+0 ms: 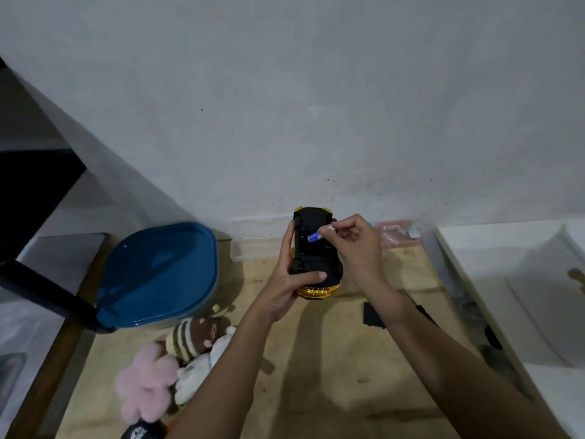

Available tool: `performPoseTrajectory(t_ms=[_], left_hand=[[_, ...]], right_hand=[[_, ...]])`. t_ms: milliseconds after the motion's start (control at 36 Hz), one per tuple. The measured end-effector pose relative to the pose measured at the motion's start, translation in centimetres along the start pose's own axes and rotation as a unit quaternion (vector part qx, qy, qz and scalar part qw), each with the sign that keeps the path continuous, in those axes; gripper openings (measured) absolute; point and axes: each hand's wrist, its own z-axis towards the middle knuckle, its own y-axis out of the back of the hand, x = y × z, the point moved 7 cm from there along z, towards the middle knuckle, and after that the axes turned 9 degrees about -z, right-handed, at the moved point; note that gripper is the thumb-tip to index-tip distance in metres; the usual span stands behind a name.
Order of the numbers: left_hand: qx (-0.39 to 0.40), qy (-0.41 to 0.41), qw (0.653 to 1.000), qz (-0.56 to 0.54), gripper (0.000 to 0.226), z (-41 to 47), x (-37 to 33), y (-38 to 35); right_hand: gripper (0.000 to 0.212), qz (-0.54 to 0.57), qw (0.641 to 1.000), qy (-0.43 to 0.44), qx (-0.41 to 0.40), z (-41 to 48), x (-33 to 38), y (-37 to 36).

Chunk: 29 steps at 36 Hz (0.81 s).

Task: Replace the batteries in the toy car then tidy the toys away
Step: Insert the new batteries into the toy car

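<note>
Wooden tabletop (332, 359) against a grey wall (285, 106), a blurred pinkish packet (397, 231), perhaps plastic, at its foot.

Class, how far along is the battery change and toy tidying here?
Done: the toy car is flipped underside up, and a black piece, probably its cover, lies on the table. In hand: the left hand grips the car while the right hand pinches a blue battery at its underside. Left: closing up, then tidying the soft toys lying beside the blue-lidded box.

Only one cam here, wide-angle, strapped to my head, tilted forward and down, sitting close over the table (332, 359), with the wall (316, 106) up at 12 o'clock.
</note>
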Motion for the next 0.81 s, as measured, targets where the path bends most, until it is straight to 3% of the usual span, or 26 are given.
performPoseTrajectory(t_ms=[167,306,417,806], left_hand=[[0.014,0.040,0.996,0.077,0.110,0.2,-0.2,-0.1],[0.017,0.033,0.997,0.073,0.116,0.0,0.2,-0.1],[0.007,-0.004,0.997,0.081,0.118,0.0,-0.1,-0.7],[0.013,-0.075,0.986,0.147,0.121,0.1,-2.5,-1.6]], right_hand=[[0.021,-0.068,0.996,0.014,-0.059,-0.2,0.3,0.9],[0.010,-0.124,0.992,0.016,-0.035,-0.3,0.5,0.9],[0.016,-0.147,0.989,0.013,-0.010,-0.4,0.2,0.8],[0.015,-0.062,0.998,-0.001,-0.031,0.3,1.5,0.9]])
